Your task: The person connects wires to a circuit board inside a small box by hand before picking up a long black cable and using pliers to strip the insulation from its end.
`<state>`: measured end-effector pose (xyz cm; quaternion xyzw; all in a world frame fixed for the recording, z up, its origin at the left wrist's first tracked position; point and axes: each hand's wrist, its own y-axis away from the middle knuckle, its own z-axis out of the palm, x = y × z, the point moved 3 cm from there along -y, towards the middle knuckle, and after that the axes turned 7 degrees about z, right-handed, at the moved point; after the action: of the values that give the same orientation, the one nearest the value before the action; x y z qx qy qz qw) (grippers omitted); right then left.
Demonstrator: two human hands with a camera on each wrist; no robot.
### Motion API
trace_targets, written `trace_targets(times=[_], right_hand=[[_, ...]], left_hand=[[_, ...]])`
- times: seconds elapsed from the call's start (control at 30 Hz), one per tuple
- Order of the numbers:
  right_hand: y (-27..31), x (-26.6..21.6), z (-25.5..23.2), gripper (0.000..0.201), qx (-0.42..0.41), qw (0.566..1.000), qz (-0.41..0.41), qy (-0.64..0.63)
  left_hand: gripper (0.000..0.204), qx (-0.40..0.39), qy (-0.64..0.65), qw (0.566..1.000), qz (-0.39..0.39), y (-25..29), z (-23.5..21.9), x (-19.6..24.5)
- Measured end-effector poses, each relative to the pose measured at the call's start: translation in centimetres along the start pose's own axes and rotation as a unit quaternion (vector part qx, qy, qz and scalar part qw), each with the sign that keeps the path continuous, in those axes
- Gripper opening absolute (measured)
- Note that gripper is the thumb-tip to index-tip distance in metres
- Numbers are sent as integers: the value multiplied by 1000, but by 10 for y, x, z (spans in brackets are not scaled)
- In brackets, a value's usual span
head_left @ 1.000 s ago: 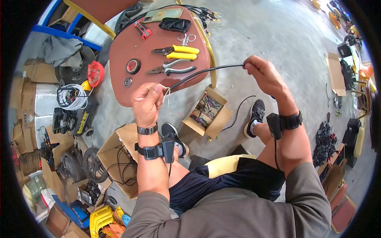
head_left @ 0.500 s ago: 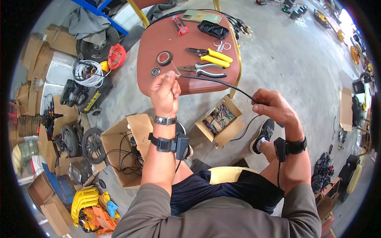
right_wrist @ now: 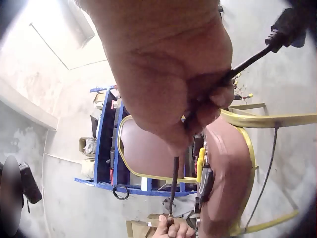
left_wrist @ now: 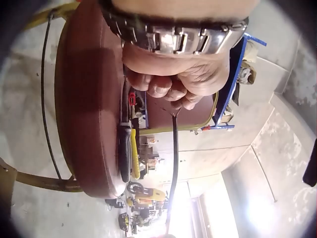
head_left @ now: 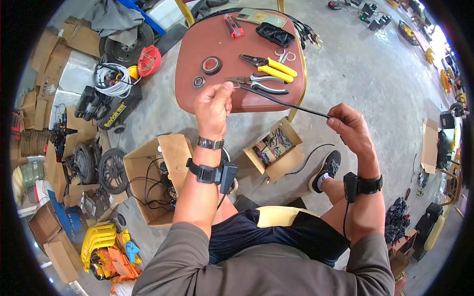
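A black cable [head_left: 286,103] is stretched between the two hands, in front of a red-brown chair seat [head_left: 190,42]. My left hand [head_left: 212,108] pinches its thin wire ends, which split from the black sheath right below the fingertips in the left wrist view. Further along, the right hand [head_left: 351,127] grips the cable between thumb and curled fingers. In the right wrist view the cable runs through the palm to a black connector [right_wrist: 287,32]. Closest to the left hand on the seat lie grey-and-black pliers [head_left: 261,84], a roll of black tape [head_left: 211,65] and a smaller ring-shaped roll [head_left: 198,82].
Yellow-handled wire strippers [head_left: 271,68], a red cutter [head_left: 234,26], a black pouch [head_left: 275,34] and a phone [head_left: 260,17] also lie on the seat. Below stand a small carton [head_left: 284,165] of wires and a larger carton [head_left: 148,197] with black cables.
The right hand has come down and turned, so the cable now slopes down to the right. The left hand keeps its pinch; the white strands seen hanging from it earlier no longer dangle.
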<state>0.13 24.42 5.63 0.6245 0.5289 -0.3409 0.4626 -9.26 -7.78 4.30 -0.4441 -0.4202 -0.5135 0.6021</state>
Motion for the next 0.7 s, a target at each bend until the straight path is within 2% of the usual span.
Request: trace_targets(times=[0.2, 0.23, 0.27, 0.33, 0.47, 0.57, 0.7], right_hand=[[-4, 12, -20, 12, 61, 997, -5, 35], [-3, 13, -23, 16, 71, 996, 44, 32], [-3, 14, -25, 17, 73, 996, 31, 30], [-4, 16, -29, 20, 76, 997, 3, 26], [-3, 11, -31, 22, 73, 996, 13, 45], [-2, 8, -28, 25, 39, 996, 48, 59], [-3, 10, -24, 30, 4, 996, 49, 74]], left_hand=[[20, -73, -65, 995, 6, 3, 6, 0], [20, -91, -79, 993, 7, 5, 9, 3], [20, -110, -92, 990, 9, 6, 11, 5], [19, -128, -76, 989, -25, 6, 11, 2], [18, -155, -8, 985, -77, 7, 10, 1], [19, -128, 60, 986, -87, 6, 11, -3], [21, -111, 103, 986, -66, 4, 9, -6]])
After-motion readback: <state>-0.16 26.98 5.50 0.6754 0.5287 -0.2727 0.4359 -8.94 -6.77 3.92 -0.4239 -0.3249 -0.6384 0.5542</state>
